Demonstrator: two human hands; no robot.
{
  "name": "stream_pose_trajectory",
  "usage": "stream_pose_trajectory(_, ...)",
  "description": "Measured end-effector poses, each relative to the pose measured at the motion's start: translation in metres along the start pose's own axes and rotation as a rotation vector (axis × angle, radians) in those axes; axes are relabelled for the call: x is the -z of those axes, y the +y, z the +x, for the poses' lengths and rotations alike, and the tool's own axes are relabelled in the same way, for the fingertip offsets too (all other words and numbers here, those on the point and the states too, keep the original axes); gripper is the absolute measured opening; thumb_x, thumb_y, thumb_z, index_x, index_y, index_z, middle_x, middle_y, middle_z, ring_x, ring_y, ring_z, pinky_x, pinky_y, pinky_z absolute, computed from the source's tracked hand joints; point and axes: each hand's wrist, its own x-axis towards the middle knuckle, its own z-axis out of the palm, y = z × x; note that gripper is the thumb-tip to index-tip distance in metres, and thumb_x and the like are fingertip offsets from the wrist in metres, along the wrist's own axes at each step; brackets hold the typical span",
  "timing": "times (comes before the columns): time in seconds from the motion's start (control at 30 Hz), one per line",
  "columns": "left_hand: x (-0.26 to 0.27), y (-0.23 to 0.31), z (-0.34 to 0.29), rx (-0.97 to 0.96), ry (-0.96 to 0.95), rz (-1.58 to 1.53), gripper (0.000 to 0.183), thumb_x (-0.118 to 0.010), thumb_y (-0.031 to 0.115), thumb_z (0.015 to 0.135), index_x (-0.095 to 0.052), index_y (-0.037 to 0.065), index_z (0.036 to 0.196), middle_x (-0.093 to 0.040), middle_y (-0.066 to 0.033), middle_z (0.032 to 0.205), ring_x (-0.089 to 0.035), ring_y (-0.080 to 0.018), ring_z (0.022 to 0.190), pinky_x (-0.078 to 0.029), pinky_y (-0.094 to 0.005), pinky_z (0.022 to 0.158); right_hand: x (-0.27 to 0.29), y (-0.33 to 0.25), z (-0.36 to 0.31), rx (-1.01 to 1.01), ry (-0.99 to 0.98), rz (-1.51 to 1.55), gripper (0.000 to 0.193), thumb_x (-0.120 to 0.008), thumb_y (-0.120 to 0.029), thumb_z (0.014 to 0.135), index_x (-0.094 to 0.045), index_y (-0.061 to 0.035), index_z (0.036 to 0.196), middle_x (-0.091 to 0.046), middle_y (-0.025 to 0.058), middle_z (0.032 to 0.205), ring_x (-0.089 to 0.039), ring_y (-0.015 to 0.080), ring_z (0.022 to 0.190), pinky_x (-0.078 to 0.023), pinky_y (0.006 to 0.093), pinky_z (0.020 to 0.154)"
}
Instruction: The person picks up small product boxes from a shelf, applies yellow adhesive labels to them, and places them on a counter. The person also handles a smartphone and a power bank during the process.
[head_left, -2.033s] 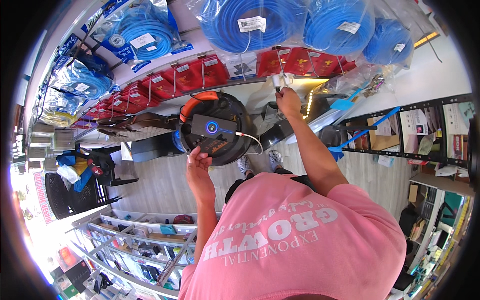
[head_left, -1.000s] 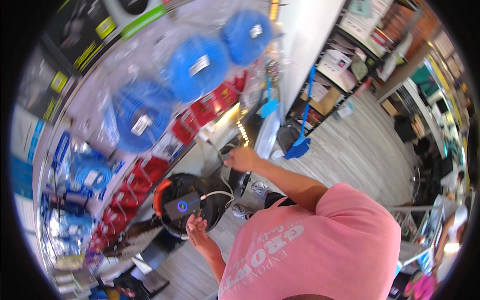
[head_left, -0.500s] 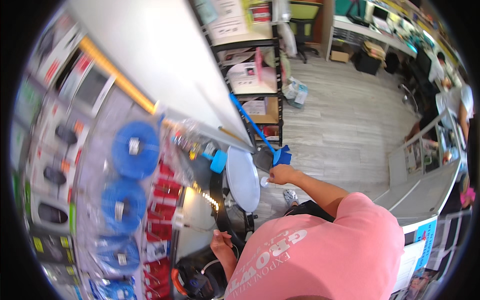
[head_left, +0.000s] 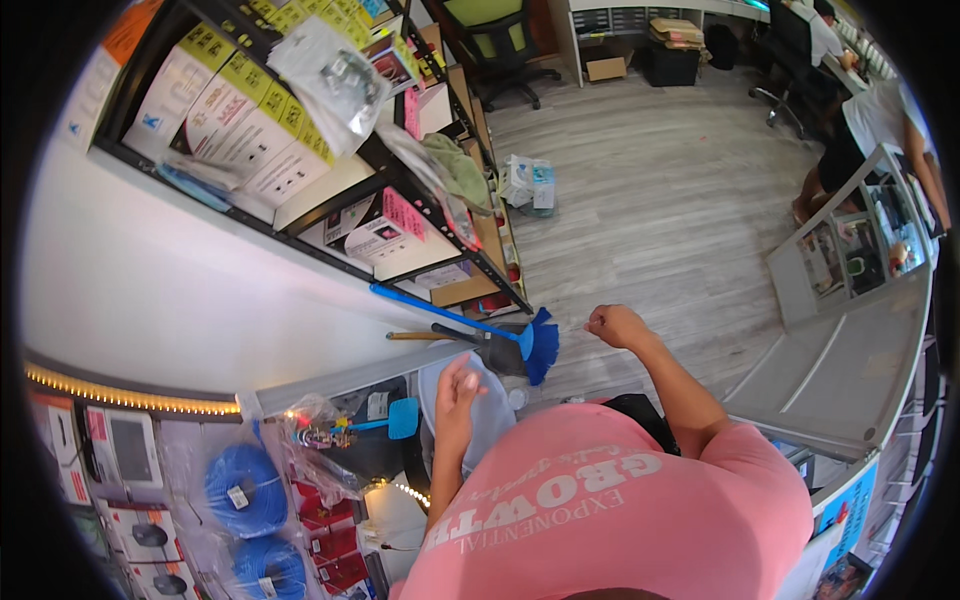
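My left hand point(head_left: 458, 392) is raised over a pale rounded surface point(head_left: 428, 385), its fingers loosely bent and apart with nothing in them. My right hand point(head_left: 617, 326) is held out over the wood-look floor, fingers pressed together; anything between them is too small to make out. Between the two hands, a broom point(head_left: 540, 346) with blue bristles and a long blue handle leans by the shelf. Behind its head sits a grey dustpan point(head_left: 500, 352). A small whitish round thing point(head_left: 518, 400) lies close to my shirt, partly hidden.
A black shelving rack point(head_left: 330, 270) with boxes stands at the left beside a white panel point(head_left: 200, 300). Blue cable coils point(head_left: 245, 490) hang lower left. A grey metal-framed cabinet point(head_left: 830, 310) stands right, with a person point(head_left: 880, 130) beyond. A bag point(head_left: 528, 185) sits on the floor.
My view has swung toward the shelving rack. My left hand has risen from low by the wall display to above the pale surface. My right hand has moved away from the small whitish round thing.
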Motion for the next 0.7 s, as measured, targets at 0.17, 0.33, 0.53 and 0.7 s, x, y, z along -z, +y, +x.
stream_pose_trajectory(0.17,-0.077,0.014,0.127,-0.103,-0.251,-0.003,0.058,-0.061,0.033,0.105,-0.044,0.009,0.155,-0.057,-0.0126,0.136,-0.065,-0.0187,0.097,-0.050,-0.0340,0.093,0.043,0.021,-0.015,-0.062,0.232,0.224,0.034,-0.073,-0.034,0.095,-0.076,-0.0019,0.106,-0.076,0.0165,0.092,-0.071,0.0282,0.082,-0.055,0.0400,0.076)
stream_pose_trajectory(0.33,-0.132,0.009,0.289,-0.137,-0.086,0.038,0.070,-0.067,0.036,0.103,-0.039,0.005,0.158,-0.044,-0.0167,0.154,-0.057,-0.0224,0.122,-0.046,-0.0352,0.106,0.088,0.013,-0.017,-0.079,0.280,0.320,0.034,-0.072,-0.034,0.095,-0.076,-0.0018,0.108,-0.076,0.0177,0.095,-0.071,0.0307,0.083,-0.055,0.0396,0.076)
stream_pose_trajectory(0.53,-0.140,0.007,0.455,-0.244,0.438,0.088,0.063,-0.060,0.043,0.105,-0.043,0.014,0.159,-0.020,-0.0304,0.168,-0.020,-0.0416,0.158,-0.022,-0.0452,0.125,0.144,0.018,0.062,-0.094,0.278,0.389,0.031,-0.073,-0.028,0.097,-0.075,0.0007,0.109,-0.077,0.0173,0.095,-0.071,0.0239,0.080,-0.055,0.0357,0.075)
stream_pose_trajectory(0.7,-0.145,-0.013,0.518,-0.022,0.603,0.036,0.065,-0.057,0.046,0.105,-0.044,0.010,0.158,-0.025,-0.0293,0.166,-0.022,-0.0426,0.156,-0.022,-0.0447,0.125,0.208,0.032,0.144,-0.062,0.206,0.320,0.030,-0.073,-0.027,0.098,-0.076,0.0007,0.108,-0.075,0.0115,0.087,-0.066,0.0161,0.076,-0.053,0.0310,0.072)
